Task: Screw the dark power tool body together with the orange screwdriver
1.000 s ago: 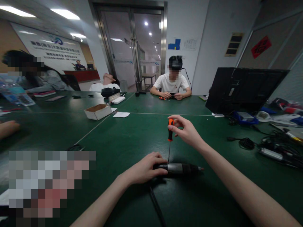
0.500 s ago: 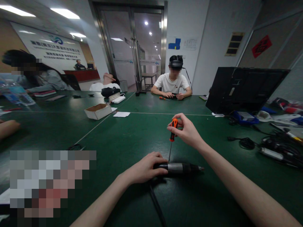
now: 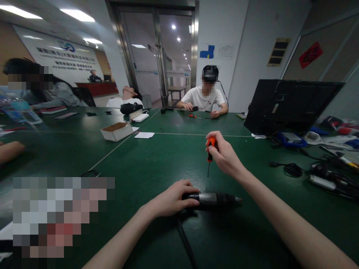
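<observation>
The right hand [image 3: 224,153], right of centre, has lifted the screwdriver [image 3: 209,156] clear of the cylindrical tool [image 3: 208,199] at lower centre, so turning is presumably interrupted. Its fingers close round the handle; the left hand [image 3: 178,198] curls over the tool's dark left end. Whatever the tip met there is too small to make out.

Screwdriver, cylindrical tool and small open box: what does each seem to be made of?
Screwdriver: handle probably plastic or rubber, moulded in orange and black; the thin, straight shaft looks like metal.
Cylindrical tool: silvery middle band, likely metal, though possibly painted plastic; the dark sections' material is unclear.
Box: probably cardboard, with thin, matte, off-white walls and a brownish inside.
</observation>
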Tool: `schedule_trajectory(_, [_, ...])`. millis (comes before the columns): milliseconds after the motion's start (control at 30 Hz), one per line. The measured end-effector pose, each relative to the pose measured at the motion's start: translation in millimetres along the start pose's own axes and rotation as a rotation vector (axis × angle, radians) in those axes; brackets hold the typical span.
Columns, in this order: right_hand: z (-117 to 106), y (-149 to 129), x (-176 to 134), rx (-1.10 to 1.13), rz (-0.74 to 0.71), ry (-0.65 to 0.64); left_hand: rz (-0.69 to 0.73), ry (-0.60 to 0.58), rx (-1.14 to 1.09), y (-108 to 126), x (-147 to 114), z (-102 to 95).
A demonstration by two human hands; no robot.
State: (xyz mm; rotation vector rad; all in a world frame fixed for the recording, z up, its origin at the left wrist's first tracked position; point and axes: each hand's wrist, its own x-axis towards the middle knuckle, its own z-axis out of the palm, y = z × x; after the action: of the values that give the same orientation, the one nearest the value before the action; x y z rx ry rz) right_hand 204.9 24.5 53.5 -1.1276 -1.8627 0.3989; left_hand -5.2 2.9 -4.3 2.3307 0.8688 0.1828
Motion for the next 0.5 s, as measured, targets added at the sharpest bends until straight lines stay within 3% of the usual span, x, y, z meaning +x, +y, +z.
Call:
schedule_trajectory(100, [3,-3,-5,-0.096,-0.017,-0.176,-0.006,-0.005,-0.002,1,0,-0.6])
schedule_trajectory(300, [12,10,-13,-0.181,-0.059,-0.73,-0.009,-0.014,-0.006,2,0,-1.0])
schedule_trajectory(500, [16,12,-15,-0.262,-0.067,-0.899,-0.014,-0.028,-0.022,4,0,-2.1])
